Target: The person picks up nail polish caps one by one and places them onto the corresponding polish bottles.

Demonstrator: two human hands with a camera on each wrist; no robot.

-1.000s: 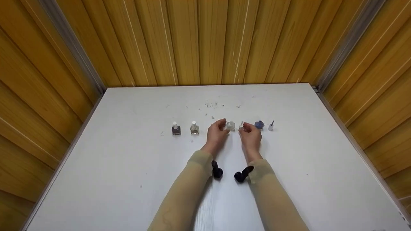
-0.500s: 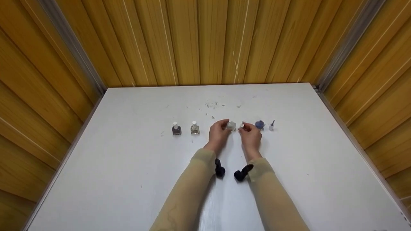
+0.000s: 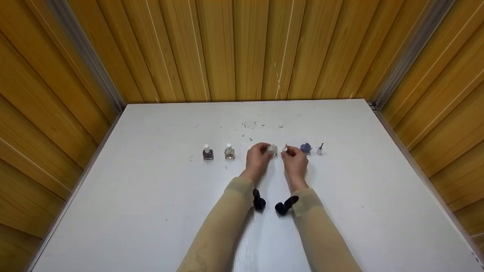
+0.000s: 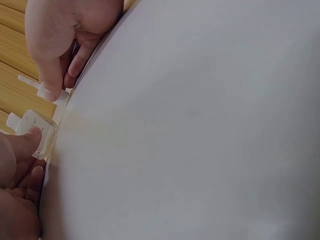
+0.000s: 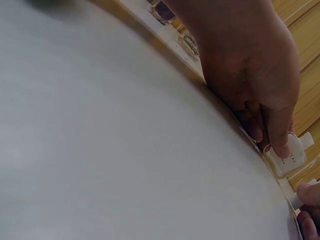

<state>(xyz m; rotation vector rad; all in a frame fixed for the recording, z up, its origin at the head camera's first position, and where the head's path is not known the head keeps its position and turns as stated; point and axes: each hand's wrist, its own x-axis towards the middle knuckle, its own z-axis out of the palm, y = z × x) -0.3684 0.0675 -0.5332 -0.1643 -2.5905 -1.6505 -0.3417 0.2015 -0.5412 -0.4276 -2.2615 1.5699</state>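
Note:
My left hand pinches a square, whitish-clear nail polish bottle, which stands uncapped on the white table. Seen from the left wrist, my thumb presses the bottle's printed front, its white threaded neck bare. Just to the right, my right hand pinches a white brush cap between thumb and fingers, its brush pointing up. Cap and bottle are apart. The right wrist view shows the same bottle in the left hand, with the right fingertips at the edge.
Left of my hands stand a dark nail polish and a clear one, both with white caps. On the right are an uncapped blue bottle and its upturned brush cap. Small marks dot the table behind.
My left hand has shifted slightly right and its fingers have closed in on the clear bottle. The right hand stays almost in place with the brush cap.

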